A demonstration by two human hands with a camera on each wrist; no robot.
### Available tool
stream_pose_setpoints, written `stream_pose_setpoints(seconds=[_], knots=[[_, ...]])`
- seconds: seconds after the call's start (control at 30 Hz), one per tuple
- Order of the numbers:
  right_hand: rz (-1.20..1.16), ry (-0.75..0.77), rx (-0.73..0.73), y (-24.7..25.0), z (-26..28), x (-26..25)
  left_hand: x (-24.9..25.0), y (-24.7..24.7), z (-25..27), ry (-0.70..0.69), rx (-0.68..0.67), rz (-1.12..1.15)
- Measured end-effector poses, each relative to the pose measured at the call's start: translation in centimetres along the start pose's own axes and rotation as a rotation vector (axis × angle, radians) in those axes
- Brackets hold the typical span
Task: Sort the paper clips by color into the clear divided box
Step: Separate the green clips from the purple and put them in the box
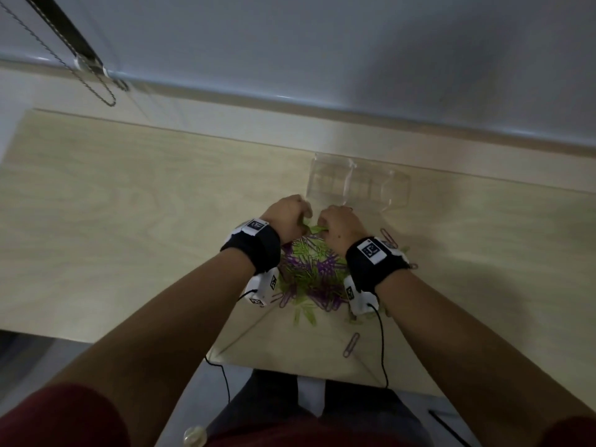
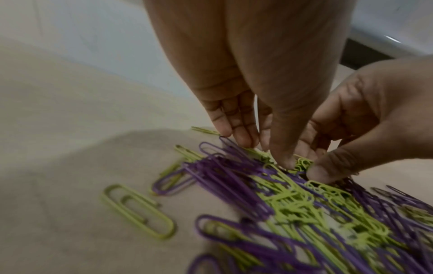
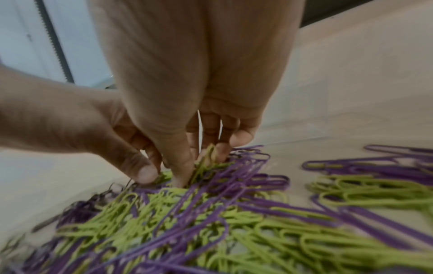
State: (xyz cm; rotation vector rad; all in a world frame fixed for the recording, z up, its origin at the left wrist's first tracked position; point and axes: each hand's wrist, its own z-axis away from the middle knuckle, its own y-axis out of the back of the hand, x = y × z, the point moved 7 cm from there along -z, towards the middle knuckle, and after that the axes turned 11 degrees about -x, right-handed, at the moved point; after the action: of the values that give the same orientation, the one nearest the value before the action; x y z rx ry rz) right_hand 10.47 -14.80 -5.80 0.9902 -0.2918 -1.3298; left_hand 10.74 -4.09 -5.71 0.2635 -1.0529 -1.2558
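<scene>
Head view: left hand (image 1: 287, 216) and right hand (image 1: 338, 225) dig into far edge of mixed paper clips (image 1: 309, 272) on desk (image 1: 129, 204); clear divided box (image 1: 358, 185) beyond, seemingly unfilled.
Left wrist: fingers (image 2: 236, 128) straight, touching clips.
Right wrist: fingers (image 3: 220, 150) pinch green clips (image 3: 206, 157). Picking step; next, carry them to one compartment.

The head view looks steeply down from above the person's forearms onto a pale wooden tabletop (image 1: 129, 221), facing forward toward a grey-white wall, and stands far enough back to take in a heap of green and purple wire paper clips (image 1: 309, 272), both hands and a clear plastic divided box (image 1: 358, 183) beyond them. The left wrist view sits low and very close behind the left hand (image 2: 257, 83), looking along its fingers (image 2: 234, 128) at the heap. The right wrist view does likewise behind the right hand (image 3: 199, 83). All three views share the heap's far edge, and each wrist view also catches the opposite hand.
</scene>
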Motion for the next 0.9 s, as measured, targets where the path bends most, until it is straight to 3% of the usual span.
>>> stream_pose_setpoints(seconds=[0.13,0.3,0.47,0.57,0.63,0.77,0.9], knots=[[-0.264,-0.045,0.032,-0.1,1.7,2.0,1.6,-0.9,-0.5,-0.013,-0.017,-0.042],[-0.559,-0.054,0.095,0.2,4.7,4.5,3.5,-2.4,0.0,-0.135,-0.082,-0.125],[-1.204,-0.035,0.056,0.1,7.2,6.0,3.5,-2.9,0.7,-0.158,-0.106,-0.179],[-1.433,0.045,0.039,1.5,7.7,5.1,3.1,-3.1,1.2,-0.119,-0.142,-0.154],[-1.465,0.092,0.098,3.5,7.2,4.6,2.8,-3.2,1.6,-0.088,-0.157,-0.152],[-1.316,0.17,0.275,8.3,5.4,3.4,2.1,-3.4,2.4,-0.062,-0.139,-0.083],[-1.167,0.149,0.395,10.7,2.4,3.1,0.4,-2.9,3.0,-0.032,0.007,0.143]])
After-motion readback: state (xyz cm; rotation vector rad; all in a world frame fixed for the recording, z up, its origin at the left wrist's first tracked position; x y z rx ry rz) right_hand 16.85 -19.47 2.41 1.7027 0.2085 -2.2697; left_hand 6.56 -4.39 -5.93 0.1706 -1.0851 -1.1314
